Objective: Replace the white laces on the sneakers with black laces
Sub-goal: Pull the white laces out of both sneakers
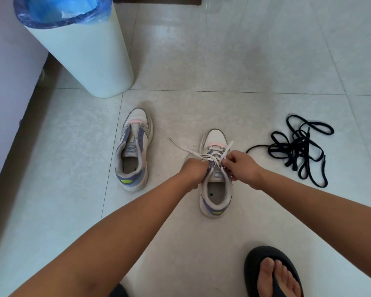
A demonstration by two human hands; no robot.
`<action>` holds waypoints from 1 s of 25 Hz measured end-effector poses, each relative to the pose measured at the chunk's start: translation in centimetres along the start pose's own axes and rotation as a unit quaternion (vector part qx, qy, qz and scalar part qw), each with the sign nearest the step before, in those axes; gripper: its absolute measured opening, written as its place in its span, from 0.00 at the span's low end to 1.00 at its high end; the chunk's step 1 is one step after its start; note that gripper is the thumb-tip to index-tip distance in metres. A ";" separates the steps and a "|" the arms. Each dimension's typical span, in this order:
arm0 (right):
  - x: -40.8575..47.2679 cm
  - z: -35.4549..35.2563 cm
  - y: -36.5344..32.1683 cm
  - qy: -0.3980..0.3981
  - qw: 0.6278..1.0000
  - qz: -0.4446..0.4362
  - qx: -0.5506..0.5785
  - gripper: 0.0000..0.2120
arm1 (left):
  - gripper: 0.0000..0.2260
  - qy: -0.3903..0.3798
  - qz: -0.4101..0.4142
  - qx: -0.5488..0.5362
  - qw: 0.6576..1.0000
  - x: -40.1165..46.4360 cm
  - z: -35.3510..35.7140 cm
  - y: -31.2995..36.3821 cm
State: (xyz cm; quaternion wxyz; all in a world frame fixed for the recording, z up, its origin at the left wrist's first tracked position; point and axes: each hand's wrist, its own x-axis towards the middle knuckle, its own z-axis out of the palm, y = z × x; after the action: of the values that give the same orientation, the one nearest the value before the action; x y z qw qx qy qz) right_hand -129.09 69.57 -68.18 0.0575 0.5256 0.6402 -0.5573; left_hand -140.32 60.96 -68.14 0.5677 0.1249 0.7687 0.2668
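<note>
White lace [201,155] is soft, flat and light, half loosened on the right-hand sneaker [215,179] on the floor tiles [223,61]. Right hand [240,166] pinches a strand, left hand [196,170] curls at the eyelets. Best grabbed near the eyelets, I'd say. Black laces [298,146] lie tangled nearby, the other sneaker [133,148] already bare.

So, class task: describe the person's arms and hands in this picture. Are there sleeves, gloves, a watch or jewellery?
Both arms are bare along all that shows: no sleeves in view. The left hand and right hand wear no gloves, and no watch, bracelet or ring shows on either wrist or on the fingers visible.
</note>
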 end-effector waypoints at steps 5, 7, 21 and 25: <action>1.9 -3.5 2.2 0.137 0.987 0.011 -0.081 0.02 | 0.15 0.059 0.083 0.272 0.957 -0.3 -1.9 -1.9; 2.3 -6.3 3.4 0.191 0.954 -0.011 -0.231 0.03 | 0.12 0.091 0.067 0.361 0.926 -0.2 -3.1 -3.2; 0.0 -2.1 -1.4 -0.145 0.973 0.166 -0.067 0.19 | 0.20 -0.012 -0.043 0.136 0.990 -1.0 -3.4 -2.9; 0.4 -0.5 -1.3 -0.110 0.986 0.022 -0.120 0.13 | 0.19 0.004 0.007 0.119 0.993 -1.1 -1.0 -0.9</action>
State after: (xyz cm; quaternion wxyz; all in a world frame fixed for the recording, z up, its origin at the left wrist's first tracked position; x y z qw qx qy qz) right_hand -129.95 70.44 -67.40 0.2023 0.4643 0.6803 -0.5298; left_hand -140.79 59.35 -67.55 0.5438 0.1955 0.7965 0.1779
